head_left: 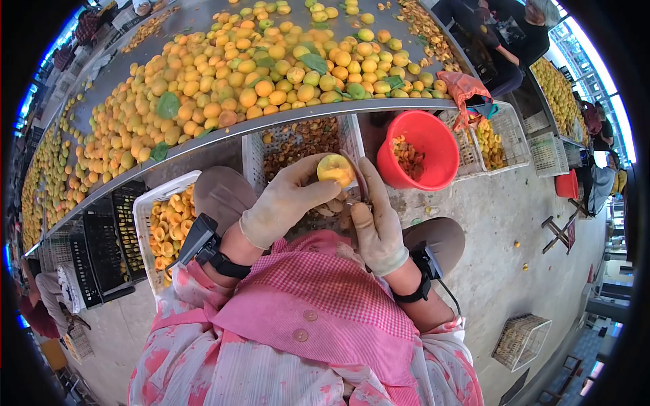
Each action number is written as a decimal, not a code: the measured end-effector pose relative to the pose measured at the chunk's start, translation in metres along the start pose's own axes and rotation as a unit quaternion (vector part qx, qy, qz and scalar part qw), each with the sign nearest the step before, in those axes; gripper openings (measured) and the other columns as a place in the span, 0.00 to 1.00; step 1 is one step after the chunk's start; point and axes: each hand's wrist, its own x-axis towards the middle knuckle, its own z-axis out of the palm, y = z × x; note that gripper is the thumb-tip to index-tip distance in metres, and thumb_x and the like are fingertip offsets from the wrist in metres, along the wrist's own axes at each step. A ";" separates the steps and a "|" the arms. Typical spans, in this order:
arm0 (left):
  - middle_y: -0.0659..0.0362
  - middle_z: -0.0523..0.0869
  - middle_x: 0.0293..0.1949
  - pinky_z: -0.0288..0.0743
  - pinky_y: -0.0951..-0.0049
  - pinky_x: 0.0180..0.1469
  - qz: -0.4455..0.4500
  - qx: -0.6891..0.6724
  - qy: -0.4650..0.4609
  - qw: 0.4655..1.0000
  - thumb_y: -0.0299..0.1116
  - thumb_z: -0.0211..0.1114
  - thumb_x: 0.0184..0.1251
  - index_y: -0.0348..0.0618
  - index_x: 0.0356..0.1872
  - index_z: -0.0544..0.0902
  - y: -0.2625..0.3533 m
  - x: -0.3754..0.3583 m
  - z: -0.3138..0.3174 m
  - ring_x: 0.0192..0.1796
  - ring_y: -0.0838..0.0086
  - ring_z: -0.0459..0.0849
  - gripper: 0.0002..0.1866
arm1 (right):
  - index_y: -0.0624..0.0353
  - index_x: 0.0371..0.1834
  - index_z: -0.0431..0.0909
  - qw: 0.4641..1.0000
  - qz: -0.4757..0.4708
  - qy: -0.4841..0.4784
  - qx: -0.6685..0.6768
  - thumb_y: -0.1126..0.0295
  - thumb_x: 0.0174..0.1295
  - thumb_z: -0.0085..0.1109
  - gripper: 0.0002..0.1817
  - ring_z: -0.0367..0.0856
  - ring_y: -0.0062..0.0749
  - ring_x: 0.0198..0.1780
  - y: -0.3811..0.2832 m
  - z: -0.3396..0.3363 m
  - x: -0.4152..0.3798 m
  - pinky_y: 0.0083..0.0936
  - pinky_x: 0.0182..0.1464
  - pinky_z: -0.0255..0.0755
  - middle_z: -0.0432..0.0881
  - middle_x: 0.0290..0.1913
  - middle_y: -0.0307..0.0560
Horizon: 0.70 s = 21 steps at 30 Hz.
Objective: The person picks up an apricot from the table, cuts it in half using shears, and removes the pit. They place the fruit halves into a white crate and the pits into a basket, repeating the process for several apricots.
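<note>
Both hands wear pale gloves and are raised above my lap. My left hand (pixel 291 199) is closed round a yellow-orange fruit (pixel 336 170), which touches a curved, dark-handled tool (pixel 357 177). That tool is in my right hand (pixel 379 230), its fingers wrapped round it; its lower end is partly hidden by the fingers. Beyond the hands a white crate (pixel 254 162) holds brown fruit scraps. A red bucket (pixel 433 145) with orange pieces inside stands to the right of it.
A metal table (pixel 230 126) heaped with apricot-like fruit and some leaves spans the front. At left, a white crate (pixel 145 223) holds halved fruit beside black crates (pixel 101 243). Crates and an orange bag (pixel 464 91) are at right. Other people sit at both sides.
</note>
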 end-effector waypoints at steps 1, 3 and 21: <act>0.56 0.81 0.54 0.76 0.73 0.57 0.013 -0.043 -0.014 0.999 0.32 0.60 0.71 0.34 0.69 0.68 -0.007 0.001 -0.002 0.55 0.72 0.81 0.27 | 0.65 0.78 0.48 1.000 -0.001 0.000 -0.001 0.55 0.76 0.47 0.37 0.79 0.58 0.60 -0.001 -0.001 -0.001 0.35 0.56 0.74 0.73 0.66 0.64; 0.55 0.80 0.55 0.76 0.71 0.59 0.025 -0.087 -0.029 0.995 0.33 0.59 0.71 0.33 0.68 0.69 -0.011 0.002 -0.001 0.56 0.71 0.81 0.27 | 0.66 0.79 0.47 0.997 -0.036 -0.001 -0.067 0.57 0.76 0.47 0.36 0.79 0.57 0.61 -0.005 -0.003 -0.001 0.34 0.57 0.74 0.73 0.66 0.64; 0.54 0.79 0.60 0.75 0.67 0.61 0.068 -0.101 -0.023 0.992 0.43 0.63 0.71 0.33 0.69 0.67 -0.016 0.002 0.007 0.59 0.68 0.80 0.32 | 0.69 0.77 0.48 0.986 -0.103 0.024 -0.130 0.59 0.76 0.47 0.35 0.75 0.59 0.65 -0.006 0.001 -0.001 0.36 0.60 0.74 0.67 0.70 0.67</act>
